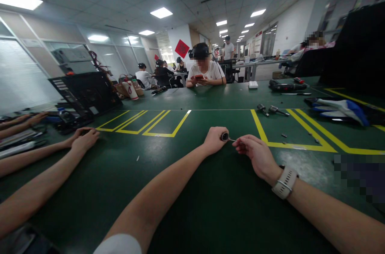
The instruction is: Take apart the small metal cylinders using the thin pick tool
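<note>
Two-handed hold: cylindrical part and thin metal rod above the bench.
The left hand (215, 140) was closed around the cylindrical part (224, 136), its round opening turned toward the right hand (255, 153); the right hand, fingers drawn narrow, pinched the thin metal rod (232, 140) between thumb and fingertips, with the rod's far end at the opening, though whether it entered could not be determined. Both items were positioned over the green bench (210, 210), left of a yellow tape outline (260, 128). Small metal pieces (284, 135) lay within or along that outline, and two metal tool bits (278, 110) lay near its far end. A blue-and-white glove (345, 110) rested farther right. At left, a co-worker's hands (86, 140) rested on the bench, well apart.
</note>
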A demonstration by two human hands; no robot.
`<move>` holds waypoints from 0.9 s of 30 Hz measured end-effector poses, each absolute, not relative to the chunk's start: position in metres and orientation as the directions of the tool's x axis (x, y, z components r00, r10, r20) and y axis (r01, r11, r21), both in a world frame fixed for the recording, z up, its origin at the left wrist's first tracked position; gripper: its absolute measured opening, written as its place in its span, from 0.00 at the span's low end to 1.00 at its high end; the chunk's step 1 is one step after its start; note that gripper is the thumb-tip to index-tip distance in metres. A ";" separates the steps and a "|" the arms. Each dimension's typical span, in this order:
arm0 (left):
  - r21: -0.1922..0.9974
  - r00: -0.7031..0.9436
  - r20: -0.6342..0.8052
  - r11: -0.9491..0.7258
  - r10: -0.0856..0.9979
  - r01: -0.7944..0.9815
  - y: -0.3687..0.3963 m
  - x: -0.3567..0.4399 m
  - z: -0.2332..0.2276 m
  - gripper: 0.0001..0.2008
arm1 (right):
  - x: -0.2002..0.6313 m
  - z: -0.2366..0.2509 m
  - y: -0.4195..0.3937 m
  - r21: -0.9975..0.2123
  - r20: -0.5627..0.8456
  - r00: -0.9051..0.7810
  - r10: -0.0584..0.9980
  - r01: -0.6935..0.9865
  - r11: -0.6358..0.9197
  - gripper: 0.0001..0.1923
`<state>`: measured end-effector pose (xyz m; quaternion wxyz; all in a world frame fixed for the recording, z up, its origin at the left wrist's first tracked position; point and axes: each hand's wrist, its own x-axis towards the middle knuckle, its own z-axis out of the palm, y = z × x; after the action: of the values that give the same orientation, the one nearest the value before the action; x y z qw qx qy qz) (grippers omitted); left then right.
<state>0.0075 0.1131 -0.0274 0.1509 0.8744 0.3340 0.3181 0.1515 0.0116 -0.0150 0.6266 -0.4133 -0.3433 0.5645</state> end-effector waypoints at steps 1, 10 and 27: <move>0.471 0.578 0.456 -0.735 0.677 0.489 0.113 0.007 -0.027 0.06 | 0.152 -0.015 0.012 -0.906 -0.038 0.120 0.992 -0.424 0.017 0.07; 0.675 0.587 0.426 -0.674 0.688 0.300 0.115 0.006 -0.028 0.08 | 0.157 -0.014 0.013 -0.892 -0.044 0.075 0.996 -0.451 -0.005 0.06; 0.732 0.500 0.420 -0.608 0.757 0.307 0.113 0.008 -0.029 0.10 | 0.156 -0.017 0.014 -0.883 -0.021 0.082 0.996 -0.469 0.020 0.07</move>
<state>0.0085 0.1129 -0.0289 0.2980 0.8132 0.3273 0.3780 0.1564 0.0138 -0.0169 0.6265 -0.3851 -0.3427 0.5846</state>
